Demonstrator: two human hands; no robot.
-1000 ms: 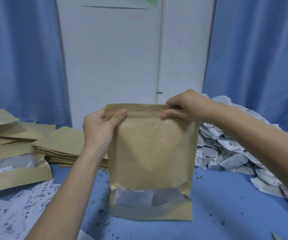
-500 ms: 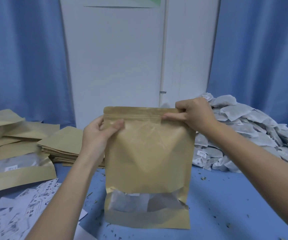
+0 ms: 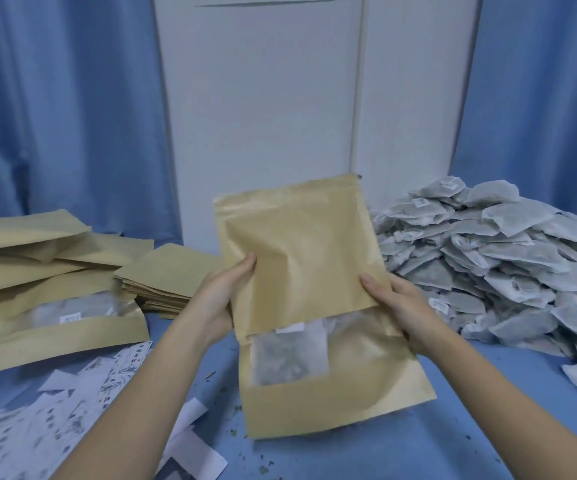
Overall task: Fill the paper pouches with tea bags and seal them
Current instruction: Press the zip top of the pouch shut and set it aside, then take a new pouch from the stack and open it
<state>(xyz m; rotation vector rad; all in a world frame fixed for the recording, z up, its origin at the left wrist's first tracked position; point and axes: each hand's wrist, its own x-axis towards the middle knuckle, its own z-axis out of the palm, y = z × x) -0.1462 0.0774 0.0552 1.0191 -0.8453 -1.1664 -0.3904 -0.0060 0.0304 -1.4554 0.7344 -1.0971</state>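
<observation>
Blue tabletop [image 3: 488, 427] fills the lower frame. At right, a big heap of tea bags [image 3: 495, 265]; at left, filled pouches [image 3: 55, 299] and a flat stack of empty pouches [image 3: 166, 278]. Centre frame, the paper pouch [image 3: 308, 299] tilts back, tea bags showing through its window. Left hand [image 3: 221, 303] grips its left edge, right hand [image 3: 401, 306] its right edge, both grips closed on the pouch. Paper slips [image 3: 72, 410] lie scattered lower left.

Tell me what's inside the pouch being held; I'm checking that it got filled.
Through the clear window of the pouch, held by the left hand and right hand, one tea bag with a white tag shows. The kraft paper above and below hides any others.
</observation>
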